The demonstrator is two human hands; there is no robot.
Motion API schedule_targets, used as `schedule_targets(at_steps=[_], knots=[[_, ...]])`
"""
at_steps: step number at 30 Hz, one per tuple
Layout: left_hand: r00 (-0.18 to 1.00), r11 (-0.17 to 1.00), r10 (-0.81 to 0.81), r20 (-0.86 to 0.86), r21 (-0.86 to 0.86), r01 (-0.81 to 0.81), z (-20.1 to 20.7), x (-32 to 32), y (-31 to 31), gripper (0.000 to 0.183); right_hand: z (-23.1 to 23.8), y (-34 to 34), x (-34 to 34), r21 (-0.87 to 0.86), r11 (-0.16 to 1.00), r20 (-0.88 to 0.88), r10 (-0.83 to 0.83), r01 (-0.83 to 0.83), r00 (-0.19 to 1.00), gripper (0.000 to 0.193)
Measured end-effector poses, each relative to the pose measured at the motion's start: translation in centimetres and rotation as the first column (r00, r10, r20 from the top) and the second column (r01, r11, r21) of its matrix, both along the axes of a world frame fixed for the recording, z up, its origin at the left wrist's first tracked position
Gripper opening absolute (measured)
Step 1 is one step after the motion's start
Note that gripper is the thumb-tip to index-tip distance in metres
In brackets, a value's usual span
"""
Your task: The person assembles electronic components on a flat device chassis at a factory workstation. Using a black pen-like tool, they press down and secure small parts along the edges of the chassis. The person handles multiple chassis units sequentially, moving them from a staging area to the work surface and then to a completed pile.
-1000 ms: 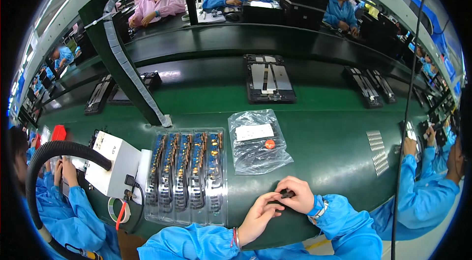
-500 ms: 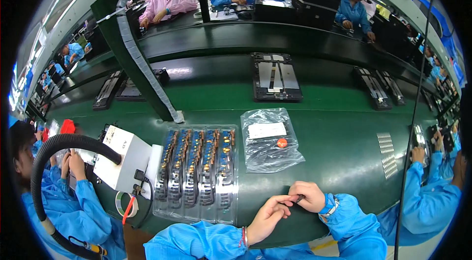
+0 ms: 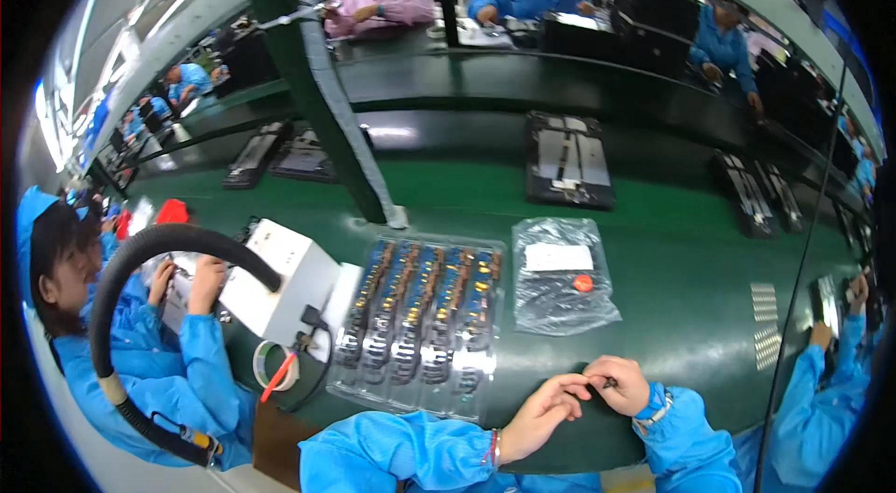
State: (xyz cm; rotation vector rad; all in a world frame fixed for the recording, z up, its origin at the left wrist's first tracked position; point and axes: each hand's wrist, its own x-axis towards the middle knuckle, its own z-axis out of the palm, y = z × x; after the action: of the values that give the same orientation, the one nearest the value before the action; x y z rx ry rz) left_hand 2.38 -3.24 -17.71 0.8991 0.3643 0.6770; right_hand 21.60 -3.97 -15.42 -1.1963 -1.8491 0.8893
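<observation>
While the right hand [image 3: 620,383] pinches a small dark part [image 3: 611,383] at its fingertips (head view), the left hand [image 3: 541,418] sits just beside it, fingers half curled; can't tell if it grips anything. Tabletop [image 3: 672,306]: bag [image 3: 560,304] beyond both hands, tray [image 3: 392,397] beyond and left of the left hand, silver strip [image 3: 765,327] right of the right hand, tape [image 3: 259,365] well left.

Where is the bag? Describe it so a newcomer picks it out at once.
On the green bench, find the tray of boards. The bag lies just right of it, beyond the person's left hand. It is crumpled clear plastic, set apart from the tray by a white label and a round orange-red sticker.
</observation>
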Motion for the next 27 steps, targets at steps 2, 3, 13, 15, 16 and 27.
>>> schedule_targets(at_steps=[2,3,13,15,16,27], knots=[[1.000,1.000,0.001,-0.006,-0.009,-0.001,0.1,-0.3,0.1,0.039,0.3,0.1,-0.5,0.009,0.999,-0.007,-0.036,0.036,0.999,0.020],[1.000,1.000,0.011,-0.001,-0.028,-0.011,-0.2,-0.3,-0.1,0.040,0.3,0.0,-0.7,0.016,0.999,-0.003,-0.052,0.052,0.999,0.019],[0.999,1.000,-0.010,0.047,0.016,0.010,-1.3,0.3,-0.4,0.047,1.0,-0.1,-2.0,0.082,0.980,0.056,-0.185,0.180,0.981,0.014],[0.998,1.000,-0.010,0.055,0.020,0.009,-1.6,0.3,-0.3,0.047,0.9,0.0,-2.0,0.109,0.976,0.055,-0.195,0.188,0.979,0.014],[0.998,1.000,-0.011,0.054,0.021,0.010,-1.7,0.4,-0.2,0.047,1.0,0.1,-2.1,0.143,0.969,0.047,-0.211,0.202,0.976,0.013],[1.000,1.000,-0.014,0.024,0.018,0.014,-1.2,0.6,-0.1,0.051,0.3,0.2,-1.7,0.172,0.946,-0.002,-0.280,0.276,0.960,0.012]])
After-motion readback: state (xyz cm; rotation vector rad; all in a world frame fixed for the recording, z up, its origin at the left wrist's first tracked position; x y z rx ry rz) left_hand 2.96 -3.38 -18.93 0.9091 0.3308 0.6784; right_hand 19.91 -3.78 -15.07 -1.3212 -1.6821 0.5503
